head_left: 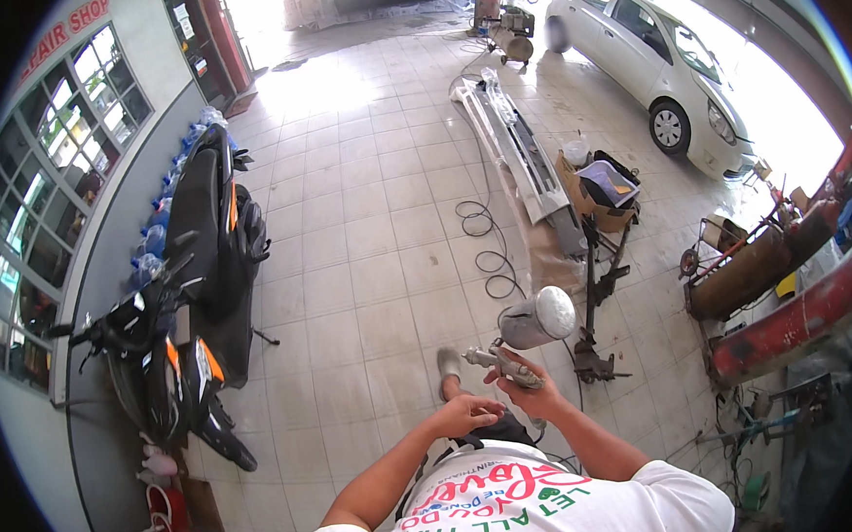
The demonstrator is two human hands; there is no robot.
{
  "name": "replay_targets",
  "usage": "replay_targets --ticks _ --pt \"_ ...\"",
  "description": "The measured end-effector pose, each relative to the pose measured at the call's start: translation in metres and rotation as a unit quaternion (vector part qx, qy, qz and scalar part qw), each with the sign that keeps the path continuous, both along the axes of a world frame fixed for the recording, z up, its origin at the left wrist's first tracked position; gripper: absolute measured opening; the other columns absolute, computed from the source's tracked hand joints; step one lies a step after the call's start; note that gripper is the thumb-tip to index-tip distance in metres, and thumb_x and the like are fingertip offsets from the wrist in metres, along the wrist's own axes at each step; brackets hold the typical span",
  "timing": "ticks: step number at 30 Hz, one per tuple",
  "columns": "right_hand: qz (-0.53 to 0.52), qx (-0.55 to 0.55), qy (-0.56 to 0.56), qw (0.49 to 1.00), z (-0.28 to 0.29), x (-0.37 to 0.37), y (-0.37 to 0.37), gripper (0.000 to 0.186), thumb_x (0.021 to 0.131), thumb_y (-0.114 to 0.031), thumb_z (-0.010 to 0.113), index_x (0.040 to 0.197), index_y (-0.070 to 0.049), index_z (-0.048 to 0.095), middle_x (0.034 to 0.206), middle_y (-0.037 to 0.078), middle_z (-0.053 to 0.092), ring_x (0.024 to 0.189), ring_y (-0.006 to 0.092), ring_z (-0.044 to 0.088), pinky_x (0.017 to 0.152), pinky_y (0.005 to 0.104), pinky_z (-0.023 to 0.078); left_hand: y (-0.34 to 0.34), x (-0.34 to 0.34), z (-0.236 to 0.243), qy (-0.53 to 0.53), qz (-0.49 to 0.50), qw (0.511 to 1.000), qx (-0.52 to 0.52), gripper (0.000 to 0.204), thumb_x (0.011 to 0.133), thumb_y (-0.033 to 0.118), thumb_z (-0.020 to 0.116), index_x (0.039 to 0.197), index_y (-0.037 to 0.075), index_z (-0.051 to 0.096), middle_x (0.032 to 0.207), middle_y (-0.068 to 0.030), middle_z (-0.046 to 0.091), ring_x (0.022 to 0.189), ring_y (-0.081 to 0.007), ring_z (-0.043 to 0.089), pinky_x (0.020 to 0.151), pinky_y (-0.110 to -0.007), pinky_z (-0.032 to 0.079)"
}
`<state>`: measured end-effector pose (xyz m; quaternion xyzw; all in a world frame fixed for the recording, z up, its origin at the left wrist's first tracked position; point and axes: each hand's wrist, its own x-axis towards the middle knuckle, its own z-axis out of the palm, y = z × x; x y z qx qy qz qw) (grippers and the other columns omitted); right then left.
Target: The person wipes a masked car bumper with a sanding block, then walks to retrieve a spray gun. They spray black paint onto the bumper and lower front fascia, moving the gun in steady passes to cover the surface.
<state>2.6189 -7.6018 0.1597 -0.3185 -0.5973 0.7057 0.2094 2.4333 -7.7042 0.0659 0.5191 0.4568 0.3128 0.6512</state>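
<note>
My right hand (526,389) grips a metal spray gun (490,360) with a large silver cup (536,318) standing out above it. A hose runs down from near that hand. My left hand (466,415) is in front of my waist, a little left of and below the gun, with loosely curved fingers apart and nothing visible in them.
Scooters (204,221) stand along the left wall with blue bottles behind. Ahead lie a coiled hose (489,262), long wrapped panels (522,163) and a cardboard box (603,211). A white car (648,67), compressor (510,41) and red cylinders (790,322) are at the right.
</note>
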Motion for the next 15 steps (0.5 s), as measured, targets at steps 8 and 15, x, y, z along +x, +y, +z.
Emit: replay_targets --ticks 8,15 --pt "0.012 0.016 -0.020 1.000 -0.019 -0.194 0.236 0.056 0.099 -0.005 0.065 0.153 -0.007 0.049 0.110 0.004 0.074 0.100 0.0087 0.064 0.089 0.0255 0.050 0.216 -0.240 0.018 -0.020 0.090 0.994 -0.065 0.039 0.100 0.021 0.069 0.136 0.007 0.067 0.124 -0.0077 0.073 0.112 -0.0159 0.067 0.101 -0.034 0.051" --pt "0.115 0.139 0.013 0.984 -0.003 -0.389 0.438 0.050 0.098 -0.004 0.066 0.147 -0.006 0.056 0.103 0.006 0.076 0.093 0.0106 0.067 0.088 0.0270 0.052 0.359 -0.456 0.066 -0.163 0.298 0.940 0.022 0.036 0.098 0.021 0.071 0.126 -0.001 0.070 0.118 -0.0127 0.074 0.109 -0.0197 0.069 0.098 -0.036 0.053"
